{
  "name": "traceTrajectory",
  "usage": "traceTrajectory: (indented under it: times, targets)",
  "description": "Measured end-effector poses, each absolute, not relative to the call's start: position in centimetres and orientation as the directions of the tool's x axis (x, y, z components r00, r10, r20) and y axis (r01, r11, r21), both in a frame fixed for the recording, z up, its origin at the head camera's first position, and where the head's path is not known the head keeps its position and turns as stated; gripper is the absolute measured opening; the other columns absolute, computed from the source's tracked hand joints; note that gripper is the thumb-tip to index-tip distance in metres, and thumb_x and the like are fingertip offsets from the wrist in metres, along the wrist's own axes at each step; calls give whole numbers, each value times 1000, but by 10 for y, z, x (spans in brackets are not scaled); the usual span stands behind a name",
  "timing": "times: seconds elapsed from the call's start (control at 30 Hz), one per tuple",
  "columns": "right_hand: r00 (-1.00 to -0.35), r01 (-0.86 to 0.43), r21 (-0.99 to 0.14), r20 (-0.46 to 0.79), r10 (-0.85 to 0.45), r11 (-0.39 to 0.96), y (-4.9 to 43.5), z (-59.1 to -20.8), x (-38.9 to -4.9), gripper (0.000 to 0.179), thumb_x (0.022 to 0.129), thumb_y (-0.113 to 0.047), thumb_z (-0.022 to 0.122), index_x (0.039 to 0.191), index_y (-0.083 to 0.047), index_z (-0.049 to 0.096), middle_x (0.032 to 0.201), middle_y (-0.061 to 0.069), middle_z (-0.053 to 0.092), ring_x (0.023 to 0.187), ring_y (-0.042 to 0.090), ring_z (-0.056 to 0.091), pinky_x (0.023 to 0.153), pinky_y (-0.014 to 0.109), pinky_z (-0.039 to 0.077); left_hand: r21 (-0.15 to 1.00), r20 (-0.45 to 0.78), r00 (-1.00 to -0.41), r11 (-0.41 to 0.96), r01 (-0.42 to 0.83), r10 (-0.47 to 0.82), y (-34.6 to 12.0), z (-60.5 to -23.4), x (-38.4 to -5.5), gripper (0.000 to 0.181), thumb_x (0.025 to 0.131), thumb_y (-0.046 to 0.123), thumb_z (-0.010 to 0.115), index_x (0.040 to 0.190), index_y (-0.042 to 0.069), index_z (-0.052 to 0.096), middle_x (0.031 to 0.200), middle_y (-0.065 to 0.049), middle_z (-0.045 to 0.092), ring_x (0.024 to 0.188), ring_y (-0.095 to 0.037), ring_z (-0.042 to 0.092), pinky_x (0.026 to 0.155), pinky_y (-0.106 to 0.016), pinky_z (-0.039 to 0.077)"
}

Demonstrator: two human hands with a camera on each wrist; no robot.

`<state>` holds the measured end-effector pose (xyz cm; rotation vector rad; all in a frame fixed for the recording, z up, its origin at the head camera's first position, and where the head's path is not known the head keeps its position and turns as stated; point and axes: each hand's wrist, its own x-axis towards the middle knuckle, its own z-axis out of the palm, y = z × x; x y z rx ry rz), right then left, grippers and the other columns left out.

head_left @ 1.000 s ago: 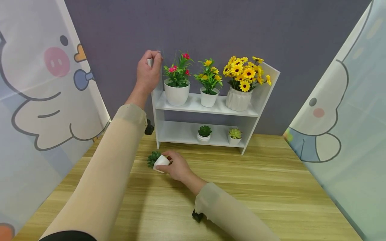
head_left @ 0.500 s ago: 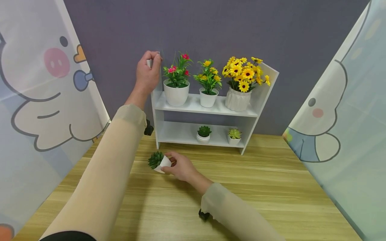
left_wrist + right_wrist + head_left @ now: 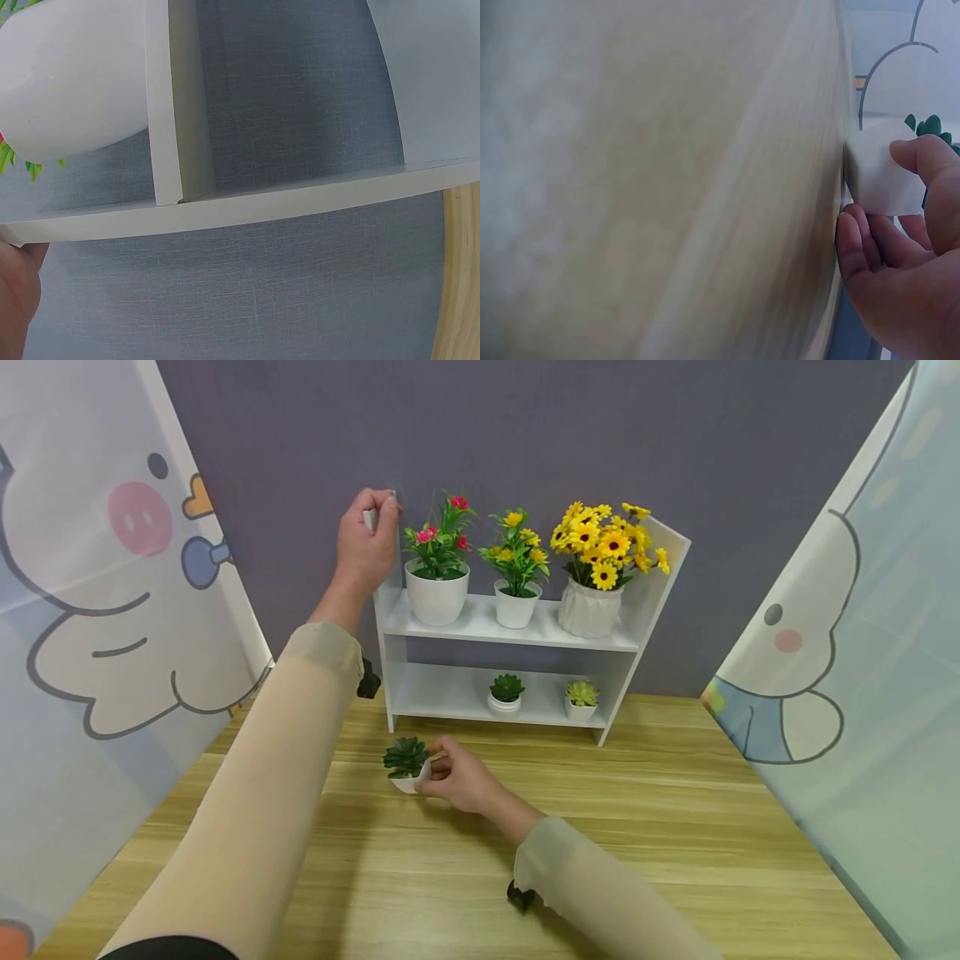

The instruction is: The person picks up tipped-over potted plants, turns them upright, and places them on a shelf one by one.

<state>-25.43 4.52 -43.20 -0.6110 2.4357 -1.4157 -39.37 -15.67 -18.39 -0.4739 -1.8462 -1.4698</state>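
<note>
My left hand (image 3: 366, 542) grips the upper left edge of a white two-tier shelf (image 3: 510, 720). In the left wrist view, part of that hand (image 3: 15, 292) shows at the shelf's side panel (image 3: 247, 214). Low over the wooden table, my right hand (image 3: 465, 777) pinches a small potted succulent (image 3: 407, 758) by its white pot, which stands nearly upright in front of the shelf's left leg. Thumb and fingers lie on either side of the pot (image 3: 885, 169) in the right wrist view. Whether its base touches the table is hard to tell.
On the upper tier stand a pot with pink flowers (image 3: 437, 596), a smaller yellow-flowered pot (image 3: 517, 606) and a ribbed pot of yellow daisies (image 3: 591, 606). Two small succulents, one dark green (image 3: 506, 693) and one light green (image 3: 581, 697), sit on the lower tier. Printed curtains flank the table (image 3: 675, 810).
My right hand has turned the succulent from lying tilted leftward to nearly upright, shifting slightly right with it. The left hand keeps its grip on the shelf edge.
</note>
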Motion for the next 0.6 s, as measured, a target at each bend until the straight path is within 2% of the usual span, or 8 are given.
traceTrajectory:
  times: [0.13,0.37,0.6]
  targets:
    - [-866,-201,-898,-24,-500,391,48,-435,-257,50,98,-12,83,138,-8,53,133,19,76,118,26,74,98,38,61,687,722,-675,268,676,-148,-158,-185,-395,20,114,28,57,95,22,59,124,0,64,137,-17,60,92,-26,50]
    - [-875,-202,-880,-34,-482,430,50,-438,-260,52,96,-14,85,138,-7,55,134,15,70,115,23,68,102,42,58,683,727,-672,257,684,-144,-158,-184,-395,20,113,28,58,94,22,58,118,4,63,142,-15,58,102,-27,51]
    - [-878,-197,-879,-38,-477,433,50,-440,-261,50,96,-12,85,136,-7,57,133,15,69,112,21,67,101,42,58,679,731,-667,252,689,-143,-158,-184,-396,20,113,27,58,94,22,58,117,4,63,136,-16,60,94,-25,50]
